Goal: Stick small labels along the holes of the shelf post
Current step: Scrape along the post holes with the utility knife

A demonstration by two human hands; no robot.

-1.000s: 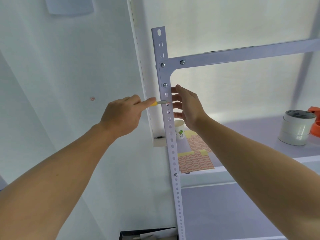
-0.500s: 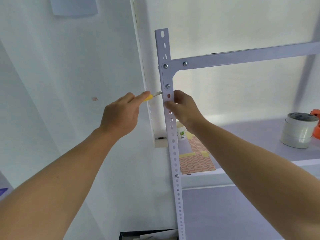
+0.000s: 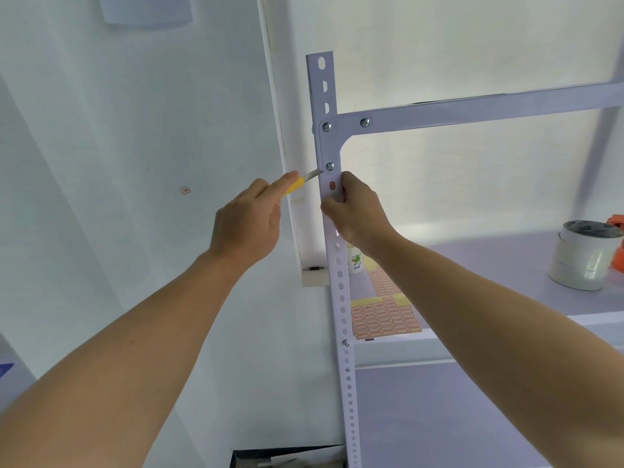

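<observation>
Right hand (image 3: 354, 211) fingers pinching shelf post (image 3: 339, 275); left hand (image 3: 250, 221) clutching yellow-handled tool (image 3: 297, 184) alongside.

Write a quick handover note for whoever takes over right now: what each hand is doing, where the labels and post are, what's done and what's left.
Left hand: closed on a yellow-handled tool, its metal tip against the shelf post just below a screw.
Right hand: fingers wrapped around the post from the right, steadying it.
Label sheets: flat on the shelf, behind the post, beside a small paper cup.
Done: one slot just above the right hand shows reddish, probably a label.
Left: the holes running down the post look uncovered. One stray label sits on the wall.
</observation>
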